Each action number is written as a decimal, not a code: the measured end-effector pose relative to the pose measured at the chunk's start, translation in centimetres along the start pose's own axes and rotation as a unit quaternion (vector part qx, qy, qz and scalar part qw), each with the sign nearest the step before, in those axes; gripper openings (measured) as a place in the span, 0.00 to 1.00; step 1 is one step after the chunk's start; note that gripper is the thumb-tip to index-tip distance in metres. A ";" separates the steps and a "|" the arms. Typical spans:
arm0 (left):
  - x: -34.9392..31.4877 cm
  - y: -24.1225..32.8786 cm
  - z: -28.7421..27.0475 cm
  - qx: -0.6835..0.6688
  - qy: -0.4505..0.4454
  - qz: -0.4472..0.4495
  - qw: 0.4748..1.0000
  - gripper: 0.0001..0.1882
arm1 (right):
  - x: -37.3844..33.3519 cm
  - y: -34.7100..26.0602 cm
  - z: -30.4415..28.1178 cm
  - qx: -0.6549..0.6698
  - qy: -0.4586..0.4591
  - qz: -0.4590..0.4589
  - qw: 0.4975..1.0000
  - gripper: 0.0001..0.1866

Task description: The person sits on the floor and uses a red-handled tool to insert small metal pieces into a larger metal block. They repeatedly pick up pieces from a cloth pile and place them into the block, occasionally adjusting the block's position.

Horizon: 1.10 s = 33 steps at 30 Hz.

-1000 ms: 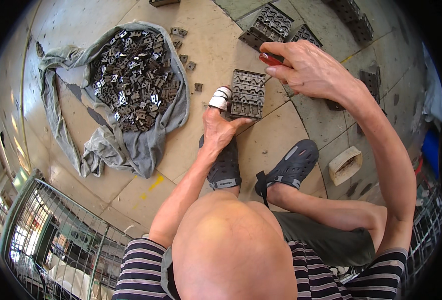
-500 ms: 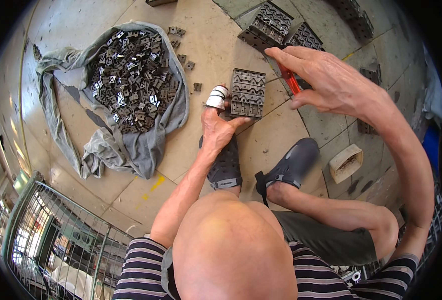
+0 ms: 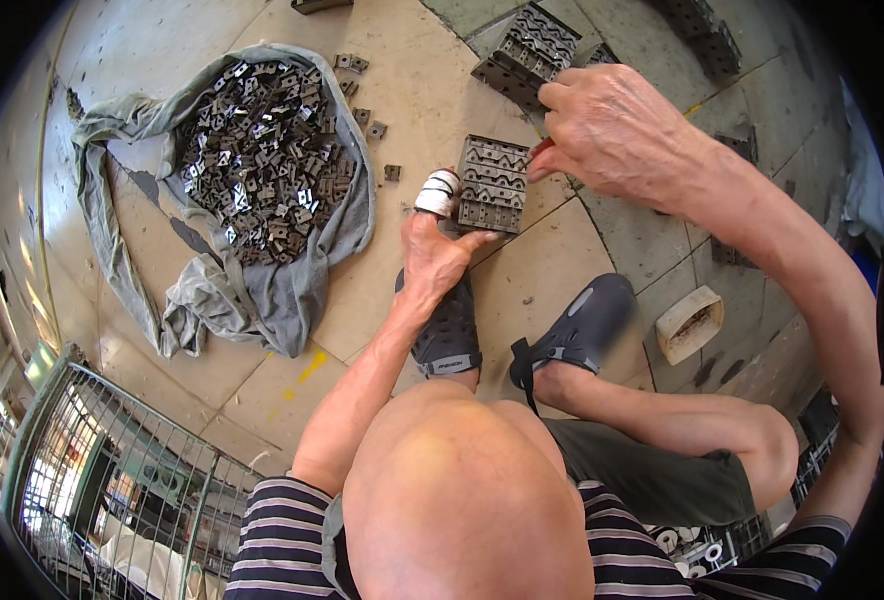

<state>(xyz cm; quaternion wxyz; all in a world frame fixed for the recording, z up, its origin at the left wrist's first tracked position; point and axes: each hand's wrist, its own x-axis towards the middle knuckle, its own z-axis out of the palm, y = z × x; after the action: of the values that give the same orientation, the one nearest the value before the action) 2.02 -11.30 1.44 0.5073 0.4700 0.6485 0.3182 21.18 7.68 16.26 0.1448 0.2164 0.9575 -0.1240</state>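
My left hand (image 3: 432,258) grips the lower left corner of a dark metal block (image 3: 492,180) with rows of toothed, stacked plates. Its thumb lies along the block's near edge, and a finger wrapped in white tape (image 3: 437,193) rests at the left side. Over the block's right edge, my right hand (image 3: 617,130) is closed around a small red object (image 3: 541,149). Only a sliver of the red shows between thumb and fingers, so its kind is hidden. The block stands on the tiled floor in front of my feet.
A grey cloth (image 3: 357,205) to the left holds a heap of small metal clips (image 3: 262,160), several lying loose beside it. Similar blocks (image 3: 532,50) stand far right. A cream container (image 3: 690,325) sits by my right shoe (image 3: 587,325). A wire cage (image 3: 132,440) is near left.
My right hand has moved left and turned, bringing the red object to the block's right edge and mostly covering it. My left hand stays on the block, which has barely shifted.
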 end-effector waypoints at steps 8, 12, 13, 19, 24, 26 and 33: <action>0.1 -0.8 0.5 -0.033 -0.006 0.001 0.999 0.51 | 1.9 1.4 2.6 0.102 -0.131 -0.014 0.986 0.15; -0.1 -1.0 0.7 -0.013 -0.001 -0.001 1.000 0.53 | 1.6 0.0 4.0 0.033 -0.019 -0.122 0.992 0.06; -0.2 -1.0 0.8 -0.029 -0.003 -0.013 0.999 0.53 | 1.8 0.5 4.2 0.055 -0.020 -0.106 0.993 0.07; -0.1 -1.1 1.3 -0.047 0.016 -0.034 0.998 0.52 | 3.1 0.6 3.7 0.146 -0.127 0.082 0.978 0.06; -0.3 -0.7 1.5 -0.019 0.054 0.014 0.998 0.50 | 4.3 -0.4 2.5 0.240 -0.165 0.242 0.926 0.09; -0.3 -0.6 1.4 -0.026 0.053 0.016 0.998 0.50 | 4.4 -0.7 2.3 0.248 -0.168 0.290 0.909 0.10; -0.3 -0.4 1.4 -0.021 0.049 0.009 0.999 0.48 | 4.7 -1.5 2.4 0.247 -0.160 0.389 0.873 0.12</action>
<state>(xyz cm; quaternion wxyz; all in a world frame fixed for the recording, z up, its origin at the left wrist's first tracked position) 3.22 -11.82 0.83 0.4815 0.4489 0.6615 0.3593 16.99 7.46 12.74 0.2744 0.5772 0.6981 -0.3229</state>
